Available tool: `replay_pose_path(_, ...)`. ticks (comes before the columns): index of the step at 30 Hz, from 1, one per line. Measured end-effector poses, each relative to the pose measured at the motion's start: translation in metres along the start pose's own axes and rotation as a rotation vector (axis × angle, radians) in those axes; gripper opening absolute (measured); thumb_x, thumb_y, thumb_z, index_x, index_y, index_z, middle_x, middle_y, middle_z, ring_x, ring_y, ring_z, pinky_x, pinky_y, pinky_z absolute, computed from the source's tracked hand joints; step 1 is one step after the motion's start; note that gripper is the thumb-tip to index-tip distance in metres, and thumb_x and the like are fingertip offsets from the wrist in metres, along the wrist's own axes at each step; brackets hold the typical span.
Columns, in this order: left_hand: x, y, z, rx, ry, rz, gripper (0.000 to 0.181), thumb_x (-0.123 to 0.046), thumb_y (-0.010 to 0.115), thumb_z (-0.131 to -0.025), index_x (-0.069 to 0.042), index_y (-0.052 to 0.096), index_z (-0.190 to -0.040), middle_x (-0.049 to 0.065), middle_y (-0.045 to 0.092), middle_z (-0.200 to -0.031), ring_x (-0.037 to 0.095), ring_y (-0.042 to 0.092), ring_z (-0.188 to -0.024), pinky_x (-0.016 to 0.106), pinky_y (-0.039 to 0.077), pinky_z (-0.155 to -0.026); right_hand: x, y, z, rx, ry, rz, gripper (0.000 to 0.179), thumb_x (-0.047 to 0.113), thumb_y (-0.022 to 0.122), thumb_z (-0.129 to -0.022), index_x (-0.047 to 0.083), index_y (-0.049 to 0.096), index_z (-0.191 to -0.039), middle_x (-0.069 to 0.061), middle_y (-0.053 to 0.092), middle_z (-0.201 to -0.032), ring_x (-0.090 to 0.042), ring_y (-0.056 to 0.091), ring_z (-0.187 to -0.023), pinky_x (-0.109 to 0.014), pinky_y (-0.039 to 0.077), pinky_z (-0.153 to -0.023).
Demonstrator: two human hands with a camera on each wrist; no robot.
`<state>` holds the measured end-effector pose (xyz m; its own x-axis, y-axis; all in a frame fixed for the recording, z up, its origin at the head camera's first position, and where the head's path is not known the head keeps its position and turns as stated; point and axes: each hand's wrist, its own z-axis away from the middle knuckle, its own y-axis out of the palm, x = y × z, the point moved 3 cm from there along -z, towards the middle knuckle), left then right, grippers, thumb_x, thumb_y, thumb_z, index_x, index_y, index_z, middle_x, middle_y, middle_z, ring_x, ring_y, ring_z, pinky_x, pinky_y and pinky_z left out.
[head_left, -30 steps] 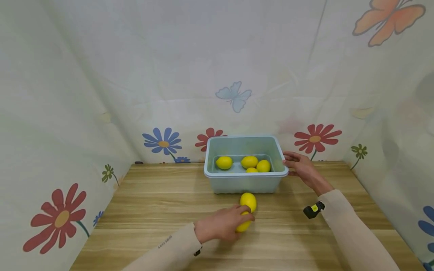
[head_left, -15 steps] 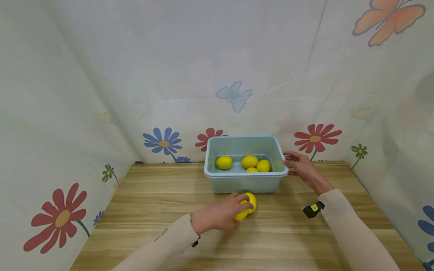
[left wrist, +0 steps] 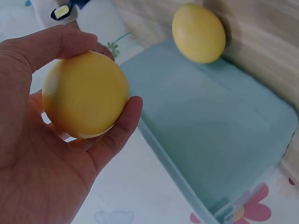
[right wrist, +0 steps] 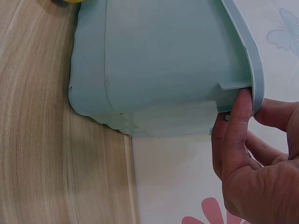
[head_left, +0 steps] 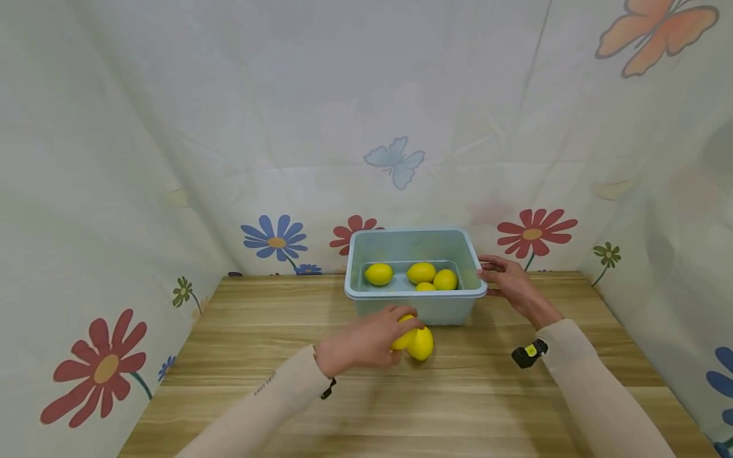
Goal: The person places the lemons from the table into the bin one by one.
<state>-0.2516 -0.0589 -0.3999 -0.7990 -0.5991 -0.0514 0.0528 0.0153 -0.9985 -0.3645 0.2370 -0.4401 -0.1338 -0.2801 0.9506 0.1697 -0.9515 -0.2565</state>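
Observation:
My left hand [head_left: 366, 338] grips a yellow lemon [left wrist: 86, 95] between thumb and fingers, lifted off the table in front of the bin. On the wood, touching or close to the bin's front wall, lies another lemon [head_left: 420, 344], just right of the held one. The pale blue plastic bin [head_left: 366, 312] stands at the back of the table. Inside it several lemons [head_left: 378, 275] rest on the floor. At the bin's right end my right hand [head_left: 512, 285] pinches the rim, thumb on top and fingers beneath, as the right wrist view [right wrist: 254, 135] shows.
The wood-grain table [head_left: 258, 331] carries the bin and the loose lemon. Behind it and on both sides hang pale curtains [head_left: 275, 127] printed with flowers and butterflies. The bin's back wall stands close to the rear curtain.
My left hand has raised the lemon from the table and moved it forward, toward the bin's front wall. The right hand, the bin and the other lemons have stayed where they were.

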Motion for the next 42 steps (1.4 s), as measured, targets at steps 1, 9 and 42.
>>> replay_pose_path(1, 0.001, -0.003, 0.000, -0.005, -0.003, 0.006, 0.058, -0.020, 0.071, -0.087, -0.022, 0.048, -0.140, 0.002, 0.045, -0.141, 0.020, 0.049, -0.122, 0.029, 0.049, -0.104, 0.000, 0.000, 0.000, 0.000, -0.004, 0.001, 0.060, 0.022, 0.053, -0.101, 0.014, 0.029, -0.155, -0.020, 0.039, -0.152, -0.039, 0.048, -0.130, -0.048, 0.049, -0.104)
replay_pose_path(9, 0.011, -0.018, -0.003, -0.074, -0.001, 0.009, 0.054, -0.020, 0.070, -0.088, -0.019, 0.051, -0.138, 0.003, 0.047, -0.141, 0.022, 0.050, -0.122, 0.030, 0.051, -0.101, 0.001, 0.000, 0.000, 0.008, -0.019, 0.007, 0.060, 0.022, 0.053, -0.101, 0.011, 0.029, -0.155, -0.021, 0.039, -0.152, -0.039, 0.048, -0.130, -0.046, 0.050, -0.103)
replay_pose_path(42, 0.062, -0.062, -0.033, -0.120, -0.214, 0.144, 0.055, -0.017, 0.069, -0.087, -0.019, 0.051, -0.139, 0.005, 0.043, -0.147, 0.023, 0.049, -0.127, 0.037, 0.049, -0.105, 0.000, 0.001, 0.001, 0.003, -0.012, 0.009, 0.061, 0.022, 0.053, -0.101, 0.013, 0.028, -0.155, -0.021, 0.038, -0.153, -0.040, 0.047, -0.132, -0.044, 0.052, -0.100)
